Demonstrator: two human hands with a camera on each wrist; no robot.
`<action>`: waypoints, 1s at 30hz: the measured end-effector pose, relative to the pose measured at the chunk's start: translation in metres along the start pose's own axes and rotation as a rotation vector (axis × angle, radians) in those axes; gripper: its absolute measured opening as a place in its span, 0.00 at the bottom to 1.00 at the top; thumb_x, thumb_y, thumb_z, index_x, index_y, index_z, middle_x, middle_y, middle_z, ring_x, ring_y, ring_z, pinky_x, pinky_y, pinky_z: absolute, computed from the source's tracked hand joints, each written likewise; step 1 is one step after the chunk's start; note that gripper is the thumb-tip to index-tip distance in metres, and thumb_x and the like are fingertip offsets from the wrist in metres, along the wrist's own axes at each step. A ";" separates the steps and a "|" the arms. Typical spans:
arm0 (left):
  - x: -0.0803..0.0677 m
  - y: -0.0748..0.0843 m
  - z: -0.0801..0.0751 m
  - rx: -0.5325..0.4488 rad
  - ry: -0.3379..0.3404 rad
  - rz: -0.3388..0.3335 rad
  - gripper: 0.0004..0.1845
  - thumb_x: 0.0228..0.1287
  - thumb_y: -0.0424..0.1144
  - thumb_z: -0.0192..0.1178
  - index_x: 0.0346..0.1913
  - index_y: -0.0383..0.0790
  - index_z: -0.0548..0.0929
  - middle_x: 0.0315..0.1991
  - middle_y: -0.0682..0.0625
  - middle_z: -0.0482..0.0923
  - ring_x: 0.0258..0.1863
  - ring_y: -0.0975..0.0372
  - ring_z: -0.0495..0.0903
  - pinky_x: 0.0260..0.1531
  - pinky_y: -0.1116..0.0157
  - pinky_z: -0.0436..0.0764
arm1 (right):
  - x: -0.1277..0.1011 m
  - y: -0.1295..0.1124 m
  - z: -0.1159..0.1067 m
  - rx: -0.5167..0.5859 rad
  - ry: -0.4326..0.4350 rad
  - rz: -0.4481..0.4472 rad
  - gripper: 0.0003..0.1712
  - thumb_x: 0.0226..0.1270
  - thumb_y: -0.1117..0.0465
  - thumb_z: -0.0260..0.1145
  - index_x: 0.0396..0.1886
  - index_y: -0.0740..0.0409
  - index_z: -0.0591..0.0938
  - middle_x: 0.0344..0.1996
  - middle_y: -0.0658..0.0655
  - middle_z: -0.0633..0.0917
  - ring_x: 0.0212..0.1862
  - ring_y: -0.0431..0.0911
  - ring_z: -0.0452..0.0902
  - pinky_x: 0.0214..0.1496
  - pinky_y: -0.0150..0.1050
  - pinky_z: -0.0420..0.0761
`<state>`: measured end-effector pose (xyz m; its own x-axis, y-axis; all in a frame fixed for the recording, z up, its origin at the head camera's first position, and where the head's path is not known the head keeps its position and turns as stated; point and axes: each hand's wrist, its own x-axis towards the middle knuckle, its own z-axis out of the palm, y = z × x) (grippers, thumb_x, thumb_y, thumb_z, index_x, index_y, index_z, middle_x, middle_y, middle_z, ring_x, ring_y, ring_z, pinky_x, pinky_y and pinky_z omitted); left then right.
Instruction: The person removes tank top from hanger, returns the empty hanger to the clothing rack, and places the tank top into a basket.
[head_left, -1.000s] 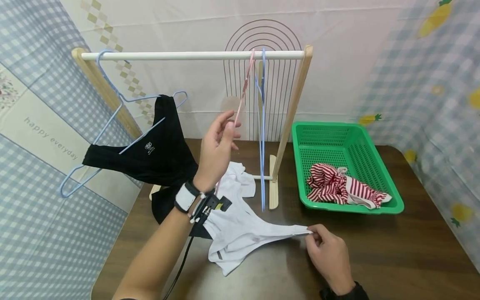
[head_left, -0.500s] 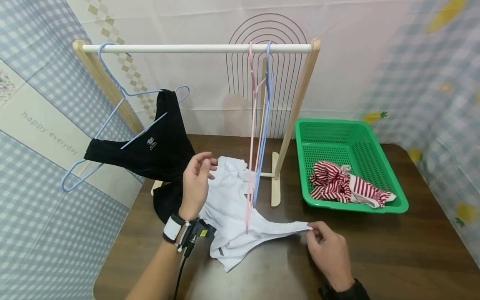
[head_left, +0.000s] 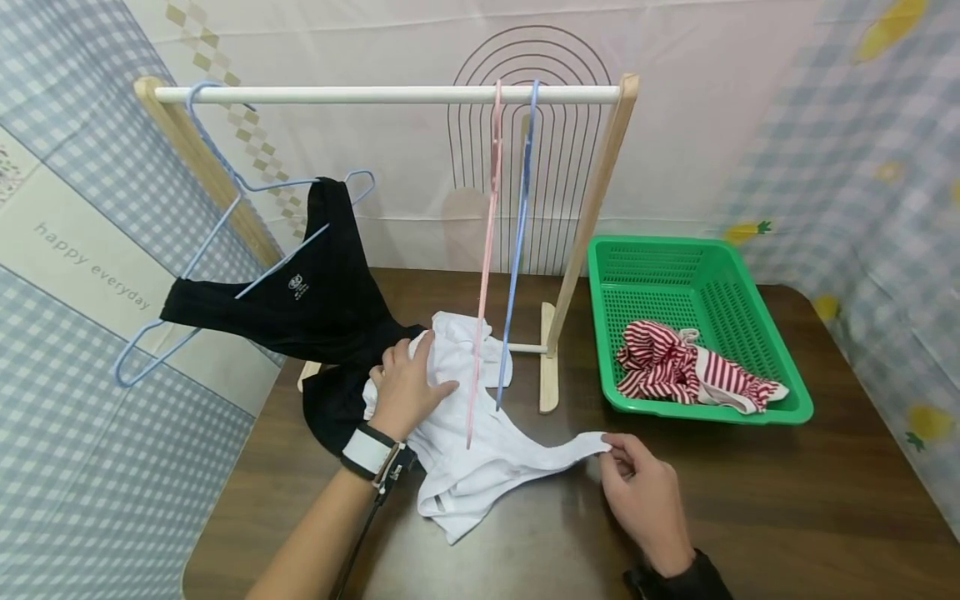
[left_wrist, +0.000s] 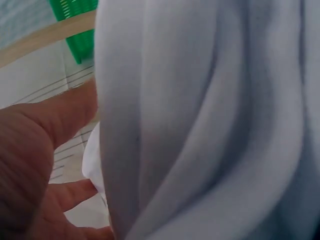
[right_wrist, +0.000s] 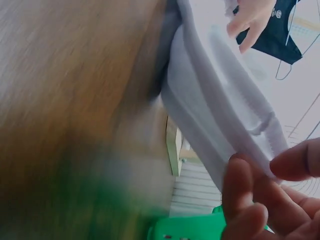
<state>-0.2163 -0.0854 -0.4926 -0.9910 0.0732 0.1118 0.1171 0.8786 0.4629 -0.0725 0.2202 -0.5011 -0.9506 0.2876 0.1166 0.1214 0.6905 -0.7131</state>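
A white garment (head_left: 480,450) lies crumpled on the dark wooden table (head_left: 787,500). My left hand (head_left: 408,383) grips its bunched far-left edge, and the cloth (left_wrist: 210,125) fills the left wrist view in front of the palm (left_wrist: 35,165). At the near right, my right hand (head_left: 637,487) pinches the garment's stretched end. The right wrist view shows that white band (right_wrist: 220,120) between thumb and fingers (right_wrist: 250,200). A pink hanger (head_left: 487,250) and a blue hanger (head_left: 517,242) hang bare from the white rail (head_left: 337,94), just above the garment.
A black garment (head_left: 300,300) hangs on a light-blue hanger (head_left: 217,167) at the rail's left end, next to my left hand. The wooden rack post (head_left: 592,217) stands mid-table. A green basket (head_left: 757,333) on the right holds a red-and-white striped garment (head_left: 675,367).
My left hand let go of the pink hanger, came down and took hold of the white garment's far edge. The pink hanger swung back under the rail. My right hand kept its pinch.
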 end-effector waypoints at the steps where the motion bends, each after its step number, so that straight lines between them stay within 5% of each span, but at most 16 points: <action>1: 0.000 0.000 0.002 0.023 -0.012 -0.002 0.47 0.57 0.53 0.77 0.77 0.44 0.68 0.71 0.30 0.67 0.69 0.36 0.66 0.58 0.35 0.65 | 0.000 -0.001 0.001 0.012 -0.023 -0.001 0.13 0.68 0.63 0.68 0.50 0.55 0.88 0.36 0.53 0.92 0.30 0.36 0.81 0.35 0.29 0.78; 4: 0.001 0.002 0.004 0.066 -0.036 -0.011 0.46 0.55 0.49 0.79 0.75 0.44 0.70 0.68 0.31 0.72 0.64 0.37 0.71 0.55 0.37 0.68 | -0.001 -0.005 0.007 0.017 -0.107 -0.024 0.21 0.69 0.60 0.70 0.61 0.55 0.84 0.44 0.55 0.92 0.33 0.35 0.83 0.37 0.31 0.80; 8: 0.001 0.003 0.006 0.103 -0.010 0.011 0.34 0.57 0.40 0.77 0.66 0.42 0.78 0.60 0.33 0.79 0.57 0.40 0.76 0.50 0.41 0.73 | -0.004 -0.011 0.020 -0.067 -0.232 -0.092 0.36 0.69 0.52 0.72 0.73 0.58 0.75 0.38 0.55 0.90 0.33 0.38 0.81 0.36 0.36 0.78; 13: 0.000 0.004 0.008 0.145 0.073 0.111 0.13 0.55 0.26 0.68 0.44 0.41 0.87 0.41 0.42 0.86 0.42 0.47 0.82 0.38 0.48 0.77 | -0.008 -0.020 0.041 -0.206 -0.340 -0.217 0.46 0.67 0.46 0.73 0.76 0.66 0.68 0.62 0.66 0.83 0.60 0.57 0.84 0.60 0.55 0.83; 16: -0.002 0.008 0.007 0.151 0.103 0.163 0.12 0.53 0.24 0.65 0.37 0.42 0.88 0.36 0.45 0.86 0.37 0.49 0.84 0.36 0.49 0.79 | -0.008 -0.026 0.054 -0.285 -0.347 -0.296 0.48 0.62 0.45 0.77 0.74 0.66 0.70 0.65 0.69 0.79 0.57 0.61 0.84 0.53 0.57 0.86; 21: -0.011 0.016 0.009 0.156 0.121 0.239 0.11 0.53 0.25 0.65 0.35 0.44 0.88 0.31 0.47 0.85 0.31 0.50 0.85 0.28 0.52 0.81 | -0.005 -0.032 0.070 -0.379 -0.290 -0.409 0.32 0.60 0.51 0.79 0.60 0.61 0.81 0.45 0.62 0.80 0.26 0.48 0.77 0.24 0.41 0.76; 25: -0.020 0.023 0.012 0.157 0.125 0.280 0.05 0.58 0.31 0.68 0.33 0.46 0.87 0.28 0.49 0.85 0.27 0.54 0.85 0.21 0.57 0.80 | 0.000 -0.034 0.075 -0.371 -0.278 -0.434 0.12 0.61 0.60 0.76 0.43 0.58 0.85 0.35 0.57 0.79 0.23 0.47 0.74 0.23 0.39 0.73; 30: -0.031 0.033 0.010 0.142 0.129 0.311 0.12 0.52 0.25 0.67 0.33 0.48 0.87 0.28 0.52 0.85 0.25 0.57 0.83 0.17 0.62 0.74 | 0.004 -0.035 0.070 -0.302 -0.298 -0.413 0.05 0.61 0.67 0.73 0.37 0.57 0.86 0.31 0.55 0.80 0.28 0.48 0.78 0.28 0.40 0.75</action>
<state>-0.1826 -0.0537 -0.4900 -0.8922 0.2950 0.3420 0.3925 0.8810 0.2641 -0.1002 0.1505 -0.5246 -0.9704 -0.2135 0.1124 -0.2412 0.8765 -0.4168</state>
